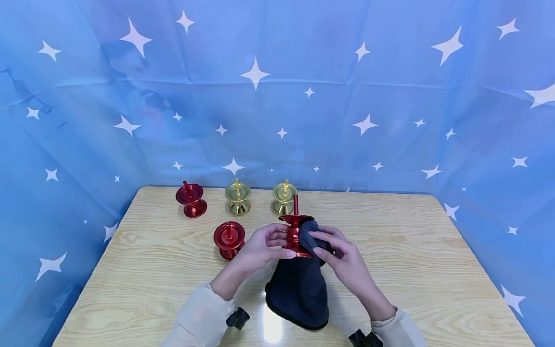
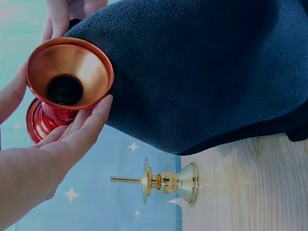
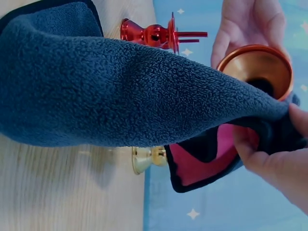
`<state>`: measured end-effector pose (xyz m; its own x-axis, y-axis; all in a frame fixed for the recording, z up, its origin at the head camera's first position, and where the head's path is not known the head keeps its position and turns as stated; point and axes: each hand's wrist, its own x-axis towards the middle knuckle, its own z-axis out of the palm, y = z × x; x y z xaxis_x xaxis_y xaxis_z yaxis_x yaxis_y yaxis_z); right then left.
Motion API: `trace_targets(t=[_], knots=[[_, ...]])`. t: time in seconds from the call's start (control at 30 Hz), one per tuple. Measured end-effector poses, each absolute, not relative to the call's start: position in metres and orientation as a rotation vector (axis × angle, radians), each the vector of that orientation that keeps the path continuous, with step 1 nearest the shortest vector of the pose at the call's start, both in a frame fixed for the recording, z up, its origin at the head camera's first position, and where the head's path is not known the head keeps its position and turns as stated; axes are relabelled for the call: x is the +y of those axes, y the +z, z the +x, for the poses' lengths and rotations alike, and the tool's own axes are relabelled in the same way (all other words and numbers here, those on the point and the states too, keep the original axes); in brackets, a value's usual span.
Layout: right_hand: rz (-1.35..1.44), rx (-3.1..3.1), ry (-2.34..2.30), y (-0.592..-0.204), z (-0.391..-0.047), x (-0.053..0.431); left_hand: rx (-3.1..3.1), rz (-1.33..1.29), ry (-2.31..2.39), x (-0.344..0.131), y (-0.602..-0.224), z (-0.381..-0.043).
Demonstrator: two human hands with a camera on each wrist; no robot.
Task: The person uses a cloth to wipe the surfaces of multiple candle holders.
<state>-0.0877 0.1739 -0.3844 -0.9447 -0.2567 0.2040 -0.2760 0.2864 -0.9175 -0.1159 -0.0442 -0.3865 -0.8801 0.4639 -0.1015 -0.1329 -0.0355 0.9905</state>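
Observation:
My left hand (image 1: 260, 248) grips a red metal candle holder (image 1: 294, 234) by its lower part, raised over the table with its central spike pointing up. Its hollow, copper-coloured foot (image 2: 94, 65) faces the camera in the left wrist view. In my right hand (image 1: 344, 260), thumb and fingers pinch a dark cloth (image 1: 299, 296), whose upper end lies against the holder's right side. The rest of that cloth hangs down toward the table. A pink patch on the cloth's other face (image 3: 202, 171) shows in the right wrist view.
Two gold candle holders, one at left (image 1: 238, 197) and one at right (image 1: 284, 198), stand near the table's back edge. Another red holder (image 1: 191, 200) stands at the back left, and one more (image 1: 229, 239) just left of my left hand. Behind the wooden table (image 1: 412, 241) hangs a starry blue curtain (image 1: 312, 111).

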Motion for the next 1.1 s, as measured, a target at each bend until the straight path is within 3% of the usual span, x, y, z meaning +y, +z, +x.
trace_targets(t=[1.1], knots=[[0.391,-2.396,1.712,-0.3915,-0.0916,0.1698,1.786,0.39,1.985,-0.0402,-0.3835,-0.1158]])
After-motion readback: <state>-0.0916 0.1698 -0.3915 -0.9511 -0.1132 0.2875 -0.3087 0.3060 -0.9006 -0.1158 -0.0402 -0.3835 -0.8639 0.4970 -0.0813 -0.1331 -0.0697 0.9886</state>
